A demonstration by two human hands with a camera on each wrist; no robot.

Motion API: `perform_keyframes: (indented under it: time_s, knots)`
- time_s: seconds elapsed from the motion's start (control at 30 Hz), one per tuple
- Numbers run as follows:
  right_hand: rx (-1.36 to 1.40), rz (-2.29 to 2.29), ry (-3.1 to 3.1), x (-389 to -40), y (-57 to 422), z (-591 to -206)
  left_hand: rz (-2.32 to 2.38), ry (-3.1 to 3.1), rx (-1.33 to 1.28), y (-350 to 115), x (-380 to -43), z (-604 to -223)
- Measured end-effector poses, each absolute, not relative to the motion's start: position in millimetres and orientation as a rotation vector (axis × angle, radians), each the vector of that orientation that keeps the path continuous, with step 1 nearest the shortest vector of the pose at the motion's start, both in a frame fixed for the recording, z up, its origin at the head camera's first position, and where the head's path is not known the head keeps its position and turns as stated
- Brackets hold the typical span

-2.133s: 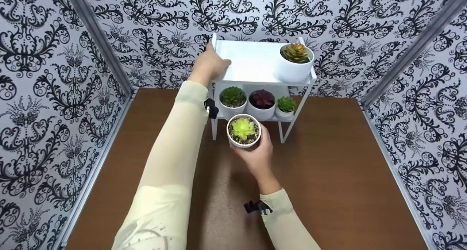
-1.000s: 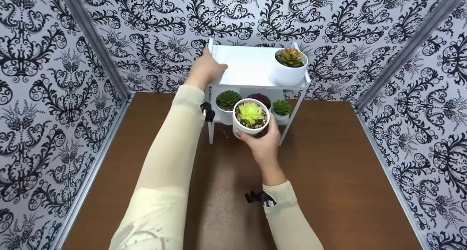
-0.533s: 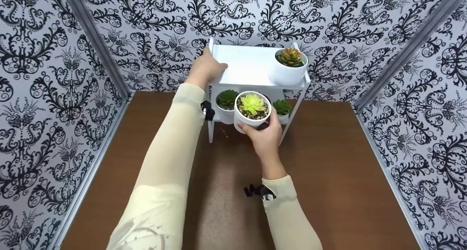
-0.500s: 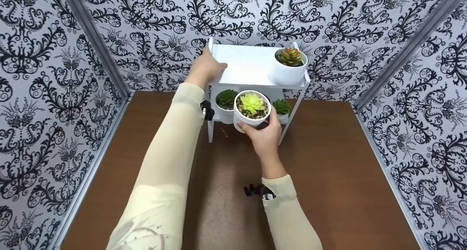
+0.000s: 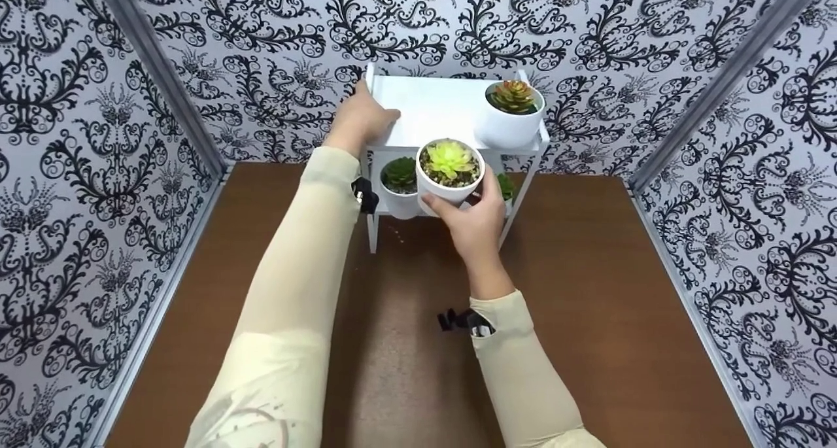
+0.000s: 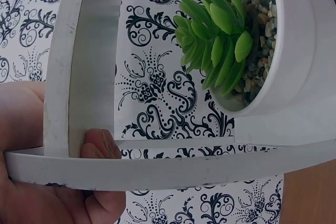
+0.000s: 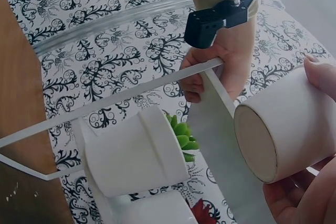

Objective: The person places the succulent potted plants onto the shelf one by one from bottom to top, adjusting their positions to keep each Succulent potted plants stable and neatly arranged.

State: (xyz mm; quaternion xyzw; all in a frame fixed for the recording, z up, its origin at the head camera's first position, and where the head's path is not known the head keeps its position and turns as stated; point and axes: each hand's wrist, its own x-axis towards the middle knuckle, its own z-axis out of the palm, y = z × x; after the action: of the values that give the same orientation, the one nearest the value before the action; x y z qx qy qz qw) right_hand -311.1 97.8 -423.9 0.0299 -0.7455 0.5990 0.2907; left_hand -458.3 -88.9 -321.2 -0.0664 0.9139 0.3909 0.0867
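My left hand (image 5: 361,118) grips the upper left edge of a white two-tier shelf (image 5: 418,104); its fingers curl round the frame bar in the left wrist view. With my right hand (image 5: 476,222) I hold a white pot with a yellow-green succulent (image 5: 450,163), thumb on the near side, fingers on the far side. The pot is lifted at the front edge of the upper tier, tilted slightly toward me. Its bare underside (image 7: 256,142) faces the right wrist camera, apart from the table.
An orange-green succulent (image 5: 513,101) in a white pot stands at the upper tier's right end. Below are a dark green succulent (image 5: 400,176), a small green one (image 5: 505,186), partly hidden, and a red one (image 7: 203,212). Patterned walls surround the brown table (image 5: 588,271).
My right hand has raised the yellow-green succulent from in front of the lower tier up to the upper tier's front edge. The left hand keeps its grip on the shelf.
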Motion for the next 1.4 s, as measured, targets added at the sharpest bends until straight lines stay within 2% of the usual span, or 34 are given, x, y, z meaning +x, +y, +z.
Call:
perform_keyframes:
  time_s: [0.57,1.4]
  knots:
    - [0.033,1.540,-1.971,-334,101,-409,1.149,2.720,-0.201,-92,-457,-321]
    - [-0.137,1.552,-1.898,-345,85,-381,1.192,2.723,-0.190,-91,-457,-323]
